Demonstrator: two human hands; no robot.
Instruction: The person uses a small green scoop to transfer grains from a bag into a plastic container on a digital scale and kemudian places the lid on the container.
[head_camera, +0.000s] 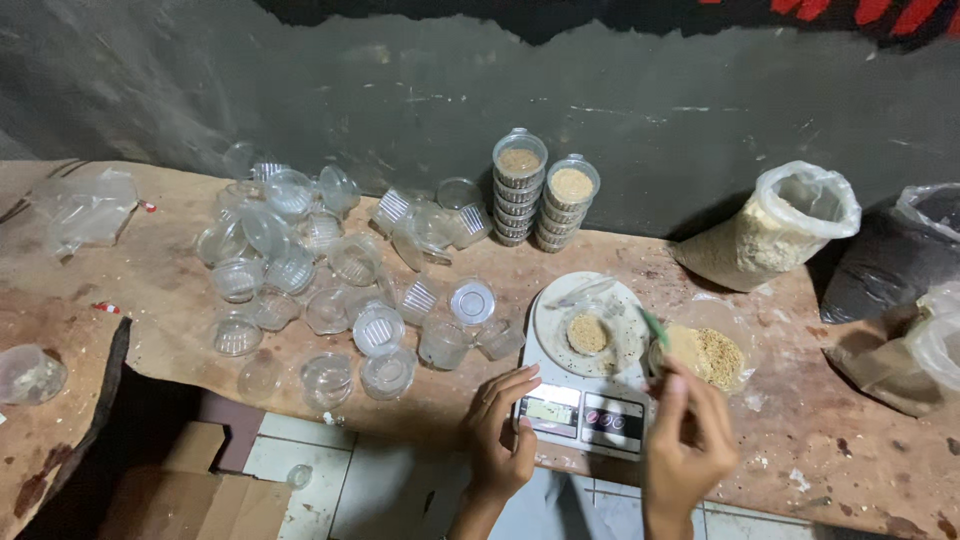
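On the scale (585, 385), a small cup (588, 332) is being filled: right hand (685, 440) pinches a green spoon (655, 328) over the grain bowl (712, 355); left hand (500, 430), loosely open, steadies the scale. More grain seems needed, added gently.

Scale screen (549, 410) under my left fingertips (512, 392): small pale-green rectangle on the scale's front, beside a dark button panel (613, 418). Two stacks of filled tubs (545, 200) against the wall, clear with tan contents. Clear bag (775, 232) of pale grain leans right of them, mouth open. Dark bag (890, 262) further right. Small clear bag (712, 352) of tan grain beside the scale. Crumpled clear bag (85, 210) far left.
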